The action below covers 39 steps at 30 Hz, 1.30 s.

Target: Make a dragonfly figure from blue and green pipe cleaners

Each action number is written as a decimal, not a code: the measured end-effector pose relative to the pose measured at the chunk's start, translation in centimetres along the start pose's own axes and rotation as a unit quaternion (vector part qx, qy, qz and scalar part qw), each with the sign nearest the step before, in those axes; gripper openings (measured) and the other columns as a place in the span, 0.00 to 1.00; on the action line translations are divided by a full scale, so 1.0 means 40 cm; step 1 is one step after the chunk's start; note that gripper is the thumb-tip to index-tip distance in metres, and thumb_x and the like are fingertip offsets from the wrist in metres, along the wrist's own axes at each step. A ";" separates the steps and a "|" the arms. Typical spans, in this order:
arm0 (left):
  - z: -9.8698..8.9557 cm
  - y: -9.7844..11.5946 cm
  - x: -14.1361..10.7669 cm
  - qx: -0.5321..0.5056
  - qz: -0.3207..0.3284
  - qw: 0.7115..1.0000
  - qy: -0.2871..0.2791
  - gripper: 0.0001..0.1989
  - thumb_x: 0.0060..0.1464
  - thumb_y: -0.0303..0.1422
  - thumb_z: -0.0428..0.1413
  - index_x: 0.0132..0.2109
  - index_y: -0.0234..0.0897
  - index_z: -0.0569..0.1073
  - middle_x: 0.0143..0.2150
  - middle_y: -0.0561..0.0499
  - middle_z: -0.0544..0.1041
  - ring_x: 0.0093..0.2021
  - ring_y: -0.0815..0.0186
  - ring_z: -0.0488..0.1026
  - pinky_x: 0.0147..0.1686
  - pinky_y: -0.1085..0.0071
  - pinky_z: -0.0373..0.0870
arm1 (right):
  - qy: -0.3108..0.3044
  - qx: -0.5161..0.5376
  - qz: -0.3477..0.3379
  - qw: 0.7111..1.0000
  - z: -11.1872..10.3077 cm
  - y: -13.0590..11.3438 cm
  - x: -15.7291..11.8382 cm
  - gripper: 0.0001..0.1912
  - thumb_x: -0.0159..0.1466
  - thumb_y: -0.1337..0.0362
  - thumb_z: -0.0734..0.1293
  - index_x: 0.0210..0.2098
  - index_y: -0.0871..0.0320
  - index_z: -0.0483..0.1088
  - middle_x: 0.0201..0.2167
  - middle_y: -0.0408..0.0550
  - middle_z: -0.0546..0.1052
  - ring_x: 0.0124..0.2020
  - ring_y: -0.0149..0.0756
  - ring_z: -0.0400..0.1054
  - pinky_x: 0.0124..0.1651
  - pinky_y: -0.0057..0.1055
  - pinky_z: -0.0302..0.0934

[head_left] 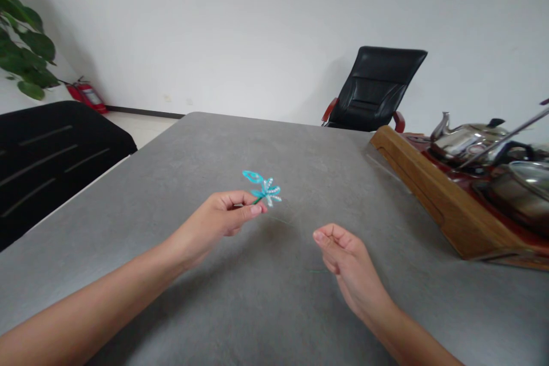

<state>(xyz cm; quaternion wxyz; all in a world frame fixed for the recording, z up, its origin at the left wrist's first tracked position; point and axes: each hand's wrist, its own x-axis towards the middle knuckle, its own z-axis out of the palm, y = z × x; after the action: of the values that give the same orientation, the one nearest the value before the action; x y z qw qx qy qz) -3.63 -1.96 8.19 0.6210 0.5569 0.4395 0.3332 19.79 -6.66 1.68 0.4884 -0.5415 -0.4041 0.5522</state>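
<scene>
The left hand (210, 223) held a blue-and-white beaded flower (262, 189) above the middle of the grey bench (180, 143), its fingers (244, 206) pinched narrowly on the green stem. The right hand (351, 266) hung just apart from it, empty, its fingers (330, 237) curled and narrow, above a thin green wire (317, 270) lying on the bench. To the right, a wooden tea tray (441, 194) sat along the bench edge, carrying a steel kettle (467, 140) and a steel pot (518, 191). A black chair (51, 160) stood at the left side, another (373, 88) stood beyond the bench, and a plant (28, 40) and a red extinguisher (88, 95) stood by the far wall.
</scene>
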 end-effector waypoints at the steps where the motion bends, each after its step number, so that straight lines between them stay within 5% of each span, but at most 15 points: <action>1: -0.002 0.002 0.001 -0.006 0.005 1.000 0.004 0.10 0.52 0.39 0.58 0.34 0.36 0.71 0.24 0.59 0.58 0.21 0.75 0.45 0.20 0.75 0.42 | 0.004 -0.006 0.001 1.000 -0.005 0.000 0.000 0.16 0.57 0.53 0.68 0.25 0.59 0.65 0.16 0.33 0.50 0.18 0.24 0.38 0.21 0.28 0.33; 13: -0.019 0.010 0.001 0.026 0.009 0.999 0.024 0.11 0.53 0.40 0.57 0.35 0.35 0.74 0.23 0.58 0.56 0.21 0.75 0.45 0.21 0.73 0.40 | 0.032 -0.080 -0.003 0.996 -0.075 0.009 -0.009 0.17 0.57 0.51 0.68 0.24 0.59 0.66 0.16 0.35 0.52 0.18 0.25 0.40 0.21 0.27 0.35; 18: -0.018 0.017 -0.002 0.027 0.028 0.999 0.022 0.11 0.53 0.38 0.56 0.37 0.34 0.75 0.22 0.59 0.56 0.22 0.74 0.47 0.22 0.73 0.43 | 0.041 -0.195 -0.039 0.979 -0.114 0.020 0.000 0.17 0.58 0.51 0.66 0.22 0.57 0.69 0.15 0.39 0.60 0.17 0.28 0.50 0.22 0.28 0.45; 20: -0.015 0.021 -0.004 0.045 0.029 0.998 0.026 0.11 0.53 0.38 0.56 0.36 0.34 0.75 0.21 0.59 0.55 0.22 0.74 0.48 0.23 0.73 0.44 | 0.027 -0.312 -0.089 0.946 -0.133 0.010 0.002 0.17 0.61 0.52 0.63 0.23 0.56 0.72 0.18 0.45 0.69 0.22 0.35 0.61 0.27 0.32 0.54; 22: -0.010 0.025 -0.007 0.071 0.022 0.997 0.026 0.11 0.53 0.39 0.56 0.35 0.34 0.75 0.21 0.59 0.56 0.21 0.74 0.49 0.22 0.74 0.44 | 0.026 -0.454 -0.185 0.871 -0.142 -0.014 -0.003 0.15 0.62 0.54 0.62 0.30 0.54 0.76 0.32 0.51 0.77 0.38 0.48 0.67 0.41 0.43 0.58; 24: 0.000 0.030 -0.008 0.098 0.026 0.995 0.023 0.11 0.52 0.39 0.56 0.35 0.34 0.75 0.22 0.58 0.59 0.21 0.74 0.50 0.21 0.74 0.45 | 0.071 -0.550 -0.283 0.782 -0.132 -0.049 -0.016 0.20 0.56 0.52 0.67 0.44 0.56 0.75 0.49 0.57 0.73 0.56 0.60 0.56 0.54 0.55 0.48; 25: 0.006 0.032 -0.008 0.110 0.033 0.993 0.021 0.11 0.52 0.38 0.56 0.34 0.34 0.76 0.23 0.57 0.60 0.22 0.74 0.50 0.21 0.74 0.46 | 0.089 -0.561 -0.311 0.762 -0.116 -0.068 -0.024 0.26 0.55 0.51 0.68 0.49 0.59 0.72 0.54 0.60 0.69 0.60 0.62 0.51 0.57 0.57 0.44; 27: 0.023 0.035 -0.006 0.129 0.054 0.990 0.022 0.11 0.52 0.38 0.56 0.32 0.35 0.76 0.24 0.56 0.64 0.22 0.73 0.53 0.22 0.75 0.48 | 0.042 -0.520 -0.317 0.792 -0.066 -0.099 -0.039 0.26 0.57 0.54 0.68 0.54 0.57 0.69 0.55 0.58 0.69 0.60 0.57 0.53 0.59 0.54 0.45; 30: 0.053 0.030 0.003 0.142 0.078 0.986 0.030 0.10 0.53 0.37 0.55 0.32 0.35 0.77 0.27 0.54 0.68 0.25 0.71 0.59 0.24 0.75 0.53 | -0.086 -0.334 -0.241 0.907 0.039 -0.113 -0.040 0.19 0.60 0.57 0.67 0.50 0.51 0.70 0.50 0.52 0.73 0.52 0.48 0.63 0.55 0.46 0.55; 32: 0.070 0.017 0.014 0.143 0.099 0.984 0.030 0.10 0.54 0.36 0.55 0.32 0.35 0.77 0.29 0.52 0.70 0.29 0.68 0.64 0.29 0.74 0.58 | -0.135 -0.169 -0.193 0.957 0.100 -0.100 -0.023 0.18 0.58 0.59 0.68 0.49 0.51 0.70 0.48 0.49 0.73 0.50 0.44 0.65 0.54 0.42 0.56; 35: 0.081 -0.015 0.035 0.170 0.129 0.976 0.033 0.10 0.55 0.34 0.54 0.31 0.36 0.77 0.29 0.52 0.71 0.33 0.67 0.66 0.34 0.72 0.60 | -0.155 0.031 -0.100 0.982 0.148 -0.062 0.014 0.10 0.58 0.59 0.68 0.37 0.56 0.71 0.30 0.43 0.73 0.32 0.32 0.67 0.35 0.29 0.61; 37: 0.078 -0.043 0.052 0.190 0.143 0.970 0.053 0.10 0.55 0.33 0.53 0.30 0.36 0.76 0.28 0.53 0.69 0.32 0.67 0.66 0.34 0.72 0.60 | -0.130 0.078 -0.030 0.988 0.152 -0.037 0.033 0.11 0.56 0.59 0.70 0.37 0.57 0.69 0.18 0.34 0.62 0.17 0.24 0.53 0.20 0.22 0.49; 39: 0.070 -0.070 0.067 0.200 0.137 0.968 0.059 0.09 0.55 0.34 0.54 0.31 0.36 0.77 0.28 0.53 0.70 0.32 0.66 0.66 0.34 0.72 0.59 | -0.100 0.107 0.011 0.989 0.146 -0.019 0.042 0.13 0.55 0.58 0.70 0.35 0.58 0.67 0.15 0.31 0.54 0.14 0.22 0.41 0.16 0.22 0.36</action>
<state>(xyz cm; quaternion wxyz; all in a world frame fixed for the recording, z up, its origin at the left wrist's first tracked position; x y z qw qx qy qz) -0.23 -1.11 4.96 0.4185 0.7038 0.4526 0.3532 14.17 -4.37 2.58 0.4944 -0.4326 -0.3836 0.6491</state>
